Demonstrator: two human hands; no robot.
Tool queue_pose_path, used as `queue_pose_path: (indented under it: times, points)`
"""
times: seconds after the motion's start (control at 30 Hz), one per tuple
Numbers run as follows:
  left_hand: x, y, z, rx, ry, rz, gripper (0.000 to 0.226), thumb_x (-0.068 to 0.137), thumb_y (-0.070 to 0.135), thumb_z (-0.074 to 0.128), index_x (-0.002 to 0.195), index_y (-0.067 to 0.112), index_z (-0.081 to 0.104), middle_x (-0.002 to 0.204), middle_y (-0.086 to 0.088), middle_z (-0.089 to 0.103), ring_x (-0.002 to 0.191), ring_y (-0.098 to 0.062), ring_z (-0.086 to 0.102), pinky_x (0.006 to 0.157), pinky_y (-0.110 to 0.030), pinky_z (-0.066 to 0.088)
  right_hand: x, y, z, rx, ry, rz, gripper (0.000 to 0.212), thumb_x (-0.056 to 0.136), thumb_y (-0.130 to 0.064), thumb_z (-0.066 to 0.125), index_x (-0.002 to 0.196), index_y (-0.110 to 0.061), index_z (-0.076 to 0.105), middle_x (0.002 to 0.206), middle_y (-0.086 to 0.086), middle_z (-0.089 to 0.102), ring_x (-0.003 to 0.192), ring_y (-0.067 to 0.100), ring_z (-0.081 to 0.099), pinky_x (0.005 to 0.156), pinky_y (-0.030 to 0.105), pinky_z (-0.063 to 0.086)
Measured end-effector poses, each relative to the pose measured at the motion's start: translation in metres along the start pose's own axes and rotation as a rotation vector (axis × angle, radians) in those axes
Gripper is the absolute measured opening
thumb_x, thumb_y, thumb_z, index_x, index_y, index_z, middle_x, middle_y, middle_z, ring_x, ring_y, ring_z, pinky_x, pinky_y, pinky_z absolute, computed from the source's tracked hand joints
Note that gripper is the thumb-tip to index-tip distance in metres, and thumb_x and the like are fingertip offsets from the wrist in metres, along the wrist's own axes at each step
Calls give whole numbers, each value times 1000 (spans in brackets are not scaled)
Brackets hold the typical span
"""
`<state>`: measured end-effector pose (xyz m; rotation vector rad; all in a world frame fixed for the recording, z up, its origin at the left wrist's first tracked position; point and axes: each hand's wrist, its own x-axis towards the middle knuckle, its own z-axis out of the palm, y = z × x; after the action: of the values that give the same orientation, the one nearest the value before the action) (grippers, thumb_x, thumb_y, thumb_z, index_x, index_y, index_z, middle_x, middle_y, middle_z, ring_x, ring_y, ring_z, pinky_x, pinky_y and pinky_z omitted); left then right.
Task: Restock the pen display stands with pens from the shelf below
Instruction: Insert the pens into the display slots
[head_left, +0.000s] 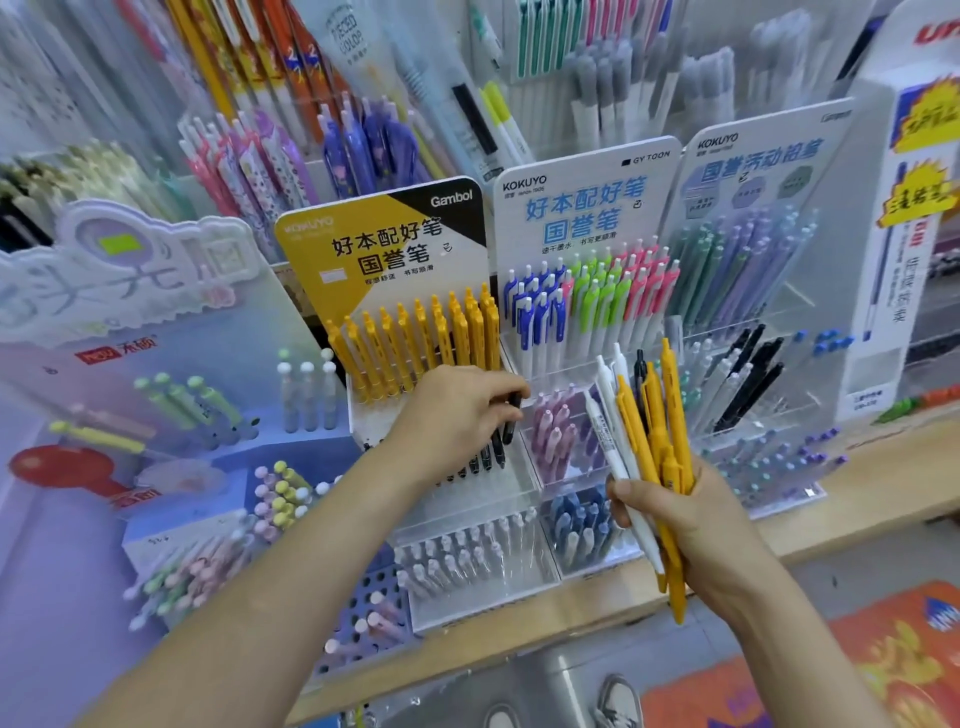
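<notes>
Head view, the only one we've got. Landmark: Gambol stand (384, 249), w/ a yellow-and-black header card. L hand (457, 410) sits at its lower front, just under the yellow pens (415, 343), fingers curled round a black pen (510, 423) at the row of black pens (488, 460). R hand (691, 519) is right of the stand and lower, clenched round a bundle (647, 441) of yellow, white and at least one black pen, fanned out at the top.

Risks, as we judge them:
- The bundle is loose and splayed, so a smooth barrel could slide out of the fist while attn is on the L side.
- The black pen may miss its place or knock neighbours askew. The row is tight and the hand hides most of it.
- Mixed colours in the bundle make it easy to drop one in the wrong tier.

Materials: the pens are slim glossy plastic cylinders w/ clips. The stand's tiers are clear, hard, stepped acrylic. The header is flat printed card w/ rounded corners. The shelf edge (519, 642) below the stand looks like pale wood.
</notes>
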<state>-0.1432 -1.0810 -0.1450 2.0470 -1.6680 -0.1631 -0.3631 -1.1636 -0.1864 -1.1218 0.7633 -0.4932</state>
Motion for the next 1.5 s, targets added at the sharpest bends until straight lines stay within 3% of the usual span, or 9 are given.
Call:
queue_pose_path:
  times: [0.17, 0.3, 0.4, 0.53, 0.8, 1.23, 1.3, 1.37, 1.5]
  points:
    - [7, -4, 1, -49, -32, -51, 23, 88, 19, 68, 110, 19, 72, 101, 5, 73, 72, 1, 56, 72, -10, 42, 0, -2, 0, -2, -7, 5, 37, 61, -3, 85, 91, -3, 62, 71, 14, 65, 59, 23, 63, 57, 29, 53]
    - [6, -11, 8, 68, -89, -8, 22, 90, 23, 64, 109, 17, 72, 100, 2, 73, 91, -14, 60, 82, -28, 48, 0, -4, 1, 19, -12, 2, 32, 62, -8, 78, 90, -4, 62, 70, 13, 65, 59, 21, 64, 57, 27, 53]
    - [5, -20, 15, 194, -36, 103, 22, 90, 23, 64, 107, 15, 74, 96, 1, 69, 91, -17, 46, 75, -29, 41, -1, -6, 3, 27, -24, 5, 31, 63, -9, 76, 90, -3, 62, 68, 13, 64, 58, 21, 63, 56, 26, 53]
    - [9, -23, 17, 217, -29, 56, 24, 92, 25, 61, 112, 20, 72, 94, -1, 65, 92, -21, 46, 76, -36, 45, -1, -7, 6, 23, -35, 17, 33, 63, -4, 82, 89, -2, 62, 68, 14, 65, 58, 22, 64, 55, 26, 53]
    - [13, -18, 19, 173, -127, 32, 34, 88, 22, 68, 121, 23, 65, 110, 3, 66, 102, -17, 59, 90, -30, 48, 2, -4, 11, 93, -70, 39, 25, 63, -7, 75, 85, -4, 64, 68, 14, 64, 54, 21, 61, 50, 25, 51]
    - [12, -14, 16, 360, -145, 65, 35, 93, 38, 59, 120, 16, 63, 107, -1, 69, 101, -18, 62, 86, -33, 50, 2, -2, 24, 249, -141, 73, 38, 49, -15, 81, 81, -2, 65, 69, 17, 62, 50, 21, 57, 45, 24, 48]
    - [5, 0, 8, 174, 21, -15, 32, 94, 38, 57, 118, 18, 66, 107, 3, 70, 100, -14, 62, 86, -28, 49, 3, -4, 26, 258, -163, 56, 35, 50, -15, 82, 80, -3, 66, 69, 17, 61, 50, 21, 57, 45, 24, 48]
    - [-3, 23, -2, -260, 149, -218, 24, 92, 35, 60, 110, 22, 69, 95, 7, 72, 87, -7, 65, 78, -22, 52, 3, -5, 29, 256, -189, 35, 36, 51, -15, 82, 80, -1, 65, 67, 18, 60, 50, 22, 56, 45, 25, 48]
    - [-14, 56, -3, -973, 77, -503, 23, 80, 21, 74, 100, 24, 65, 78, -4, 73, 66, -10, 68, 59, -19, 53, 3, -5, 34, 237, -226, 4, 36, 54, -15, 82, 83, -2, 66, 67, 18, 60, 51, 23, 56, 49, 27, 49]
